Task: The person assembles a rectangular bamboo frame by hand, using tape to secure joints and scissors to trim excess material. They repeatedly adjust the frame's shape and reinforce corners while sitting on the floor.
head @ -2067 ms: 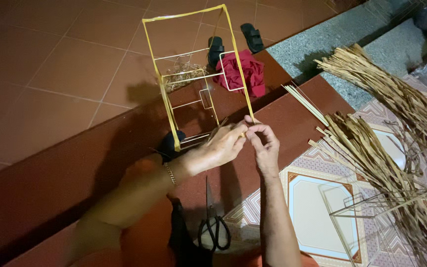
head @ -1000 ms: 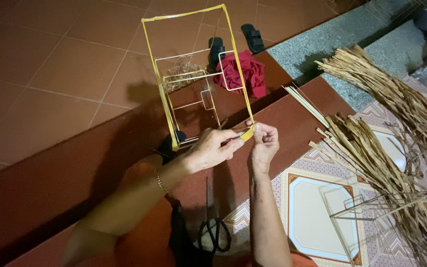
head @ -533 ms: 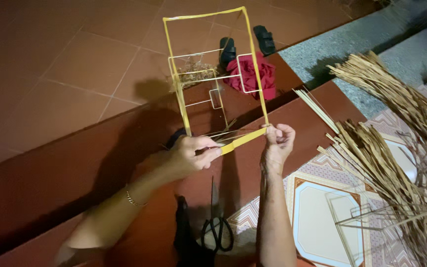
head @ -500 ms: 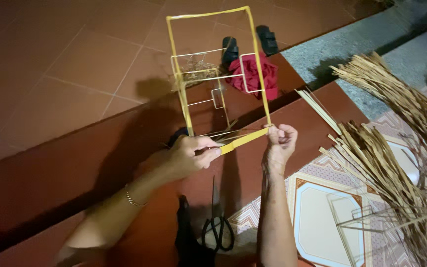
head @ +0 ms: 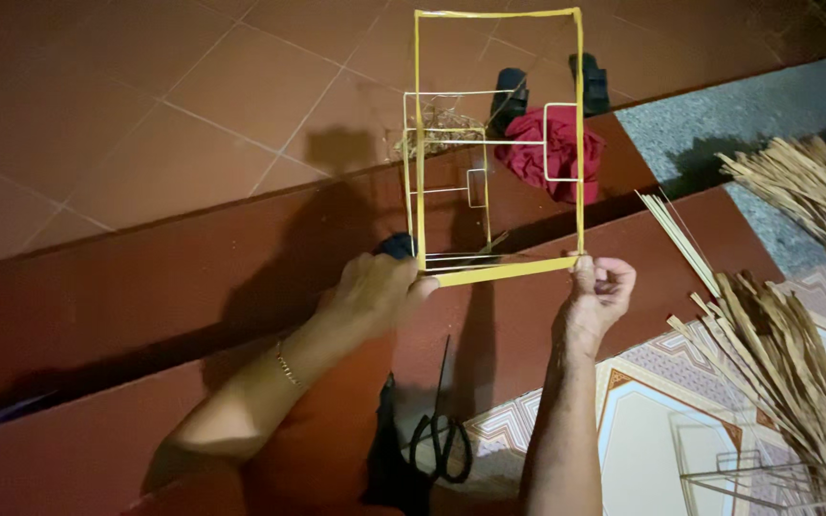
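Both hands (head: 384, 287) (head: 599, 291) pinch yellow frame (head: 499, 143) bottom corners, upright.

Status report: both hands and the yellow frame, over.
Left hand and right hand grip yellow frame at bottom corners. Frame upright. Scissors below, apart.

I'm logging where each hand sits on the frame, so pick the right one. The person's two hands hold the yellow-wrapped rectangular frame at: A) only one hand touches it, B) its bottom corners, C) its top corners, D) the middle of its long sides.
B: the left hand grips the lower left corner of the yellow frame and the right hand pinches the lower right corner, while the top edge stands free above them.
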